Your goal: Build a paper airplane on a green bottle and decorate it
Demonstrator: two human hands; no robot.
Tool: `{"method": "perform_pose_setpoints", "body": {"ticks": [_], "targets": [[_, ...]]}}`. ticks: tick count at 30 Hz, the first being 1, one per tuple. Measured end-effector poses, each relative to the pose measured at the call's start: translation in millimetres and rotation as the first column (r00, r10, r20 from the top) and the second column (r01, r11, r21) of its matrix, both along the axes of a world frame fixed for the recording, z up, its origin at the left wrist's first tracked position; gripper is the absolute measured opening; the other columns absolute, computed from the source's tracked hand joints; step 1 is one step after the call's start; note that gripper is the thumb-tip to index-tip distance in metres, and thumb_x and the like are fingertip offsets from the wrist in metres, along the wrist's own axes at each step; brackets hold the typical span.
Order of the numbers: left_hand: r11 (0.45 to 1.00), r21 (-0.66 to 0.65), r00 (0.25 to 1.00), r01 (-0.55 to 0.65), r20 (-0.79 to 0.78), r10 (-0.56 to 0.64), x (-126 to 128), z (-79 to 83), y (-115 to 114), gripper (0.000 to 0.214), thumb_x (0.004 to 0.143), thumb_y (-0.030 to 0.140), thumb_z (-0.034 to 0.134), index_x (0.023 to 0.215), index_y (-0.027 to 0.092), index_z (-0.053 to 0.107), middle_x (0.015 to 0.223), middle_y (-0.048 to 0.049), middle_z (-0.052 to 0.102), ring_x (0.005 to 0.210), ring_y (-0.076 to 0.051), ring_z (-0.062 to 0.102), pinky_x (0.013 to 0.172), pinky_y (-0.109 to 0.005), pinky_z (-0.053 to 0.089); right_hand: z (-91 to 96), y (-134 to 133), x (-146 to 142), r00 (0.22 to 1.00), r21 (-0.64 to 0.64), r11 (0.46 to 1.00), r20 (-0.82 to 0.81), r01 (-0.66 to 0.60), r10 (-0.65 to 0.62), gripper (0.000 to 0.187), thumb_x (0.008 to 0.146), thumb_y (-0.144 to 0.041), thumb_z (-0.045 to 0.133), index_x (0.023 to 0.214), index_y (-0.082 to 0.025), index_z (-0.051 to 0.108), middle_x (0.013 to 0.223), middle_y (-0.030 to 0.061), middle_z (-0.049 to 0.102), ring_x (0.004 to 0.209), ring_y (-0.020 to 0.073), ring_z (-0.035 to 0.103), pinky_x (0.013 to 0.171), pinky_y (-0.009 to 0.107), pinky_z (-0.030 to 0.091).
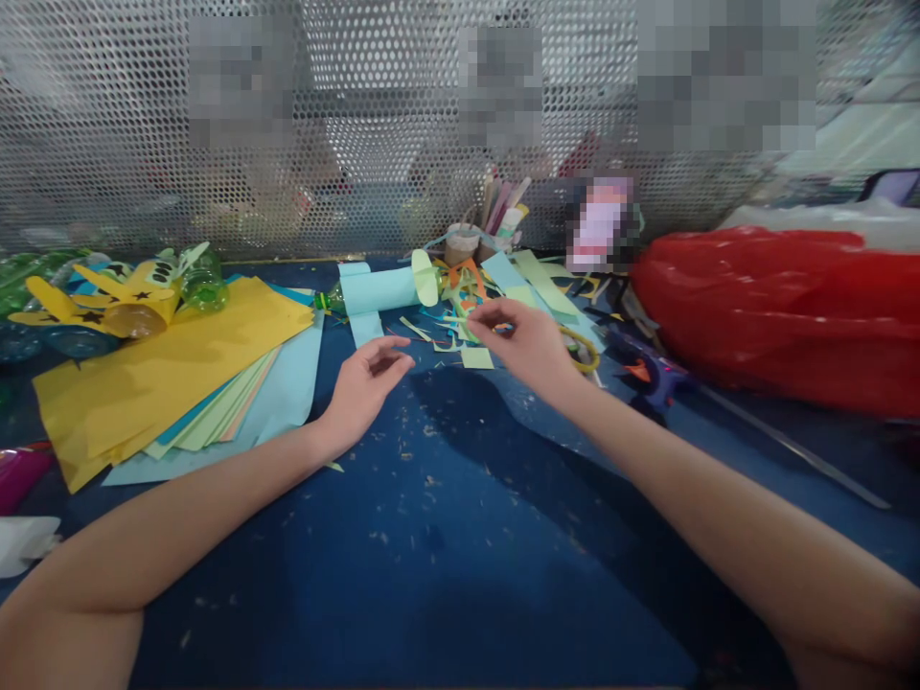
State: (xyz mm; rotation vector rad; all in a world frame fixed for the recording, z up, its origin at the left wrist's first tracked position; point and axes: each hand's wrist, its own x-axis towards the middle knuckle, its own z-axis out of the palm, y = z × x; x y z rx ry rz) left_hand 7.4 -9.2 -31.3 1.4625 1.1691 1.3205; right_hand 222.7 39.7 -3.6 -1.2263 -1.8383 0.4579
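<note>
The bottle wrapped in pale-blue paper (388,289) lies with its long axis left-to-right on the blue table (431,537), just beyond the left hand (359,388) — the nearer one, thumb and fingers apart. The right hand (530,347) hovers by paper scraps (476,358), fingertips together — whether pinching one, I cannot tell.

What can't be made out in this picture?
All in the head view:
Right hand: whether it pinches anything; too small a detail against the scraps behind.
Red bag: contents, hidden by its plastic; right side, cut by the edge.
White object: left end, cut by the edge.
</note>
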Motion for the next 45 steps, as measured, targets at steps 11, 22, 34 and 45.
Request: {"method": "perform_pose_setpoints", "body": {"ticks": [11,22,34,45], "targets": [[0.999,-0.037,0.991,0.022,-0.135,-0.027,2.1,6.4,-4.5,0.008,0.080,0.024,0.064,0.084,0.020,0.069,0.084,-0.0020,0.073,0.080,-0.016,0.067,0.077,-0.030,0.054,-13.2,31.1,39.6,0.860,-0.047,0.970,0.475,0.239,-0.189,0.011,0.078,-0.023,0.058,0.079,-0.019,0.068,0.077,0.0065,0.072,0.071,0.0214,0.064,0.064,0.033,0.045],[0.998,-0.054,0.988,0.024,-0.149,-0.032,2.5,7.1,-4.8,0.007,0.079,0.023,0.063,0.084,0.019,0.068,0.085,-0.0019,0.073,0.080,-0.015,0.067,0.077,-0.029,0.053,0.2,29.8,42.8,0.784,-0.016,0.998,0.619,0.068,-0.044,0.017,0.079,-0.026,0.057,0.075,-0.020,0.072,0.075,0.0064,0.071,0.067,0.0205,0.061,0.061,0.033,0.043],[0.999,-0.037,0.987,0.024,-0.156,-0.029,1.9,6.2,-3.5,0.008,0.079,0.025,0.064,0.083,0.020,0.068,0.084,-0.0015,0.073,0.079,-0.016,0.067,0.075,-0.029,0.053,5.4,22.2,35.5,0.692,-0.227,0.941,0.639,-0.249,0.337,0.021,0.078,-0.034,0.065,0.093,-0.020,0.071,0.094,0.0050,0.073,0.085,0.0217,0.064,0.077,0.034,0.048],[0.981,0.189,0.936,0.050,-0.351,0.020,2.4,7.1,-10.6,0.010,0.082,0.020,0.062,0.090,0.020,0.067,0.090,-0.0016,0.071,0.084,-0.015,0.065,0.080,-0.030,0.052,1.6,-10.9,0.4,0.795,0.021,0.930,0.526,-0.368,0.302,0.013,0.088,-0.025,0.056,0.085,-0.020,0.067,0.089,0.0039,0.071,0.087,0.0191,0.063,0.081,0.032,0.048]]}}
